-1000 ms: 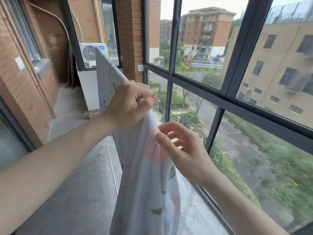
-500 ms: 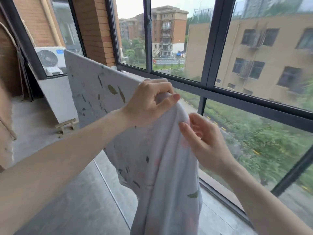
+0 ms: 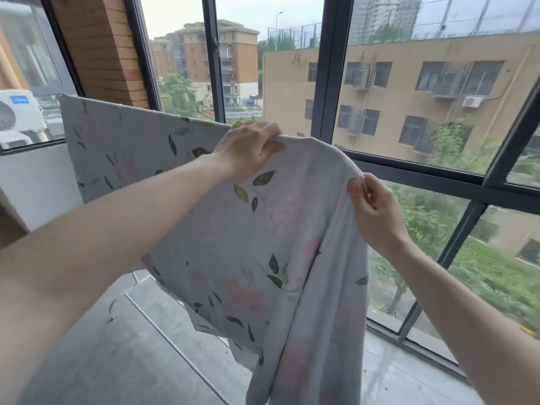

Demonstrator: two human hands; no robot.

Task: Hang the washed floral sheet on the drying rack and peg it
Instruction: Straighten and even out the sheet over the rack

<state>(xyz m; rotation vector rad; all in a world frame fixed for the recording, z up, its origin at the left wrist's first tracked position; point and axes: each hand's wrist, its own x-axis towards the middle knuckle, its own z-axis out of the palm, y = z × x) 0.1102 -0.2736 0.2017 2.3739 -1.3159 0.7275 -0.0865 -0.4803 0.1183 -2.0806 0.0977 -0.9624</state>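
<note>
The floral sheet [image 3: 263,244], pale grey with green leaves and faint pink flowers, hangs stretched from upper left to centre, its top edge running straight from the left corner. My left hand [image 3: 248,150] grips that top edge at its highest point. My right hand [image 3: 371,211] pinches the same edge lower and to the right, so the cloth sags between them. Below my hands the sheet drops in folds to the bottom of the view. The rail under the top edge is hidden by the cloth. A thin white rack bar [image 3: 175,349] shows low on the floor side.
Dark-framed windows [image 3: 327,83] run along the right, close behind the sheet. A brick pillar [image 3: 102,51] stands at the upper left, with an air-conditioner unit [image 3: 17,112] beyond the glass at far left. Grey concrete floor [image 3: 102,361] lies below.
My right hand has gone from touching the cloth just under my left hand to pinching the top edge further right. The sheet now spreads wider between my hands. The view has swung right.
</note>
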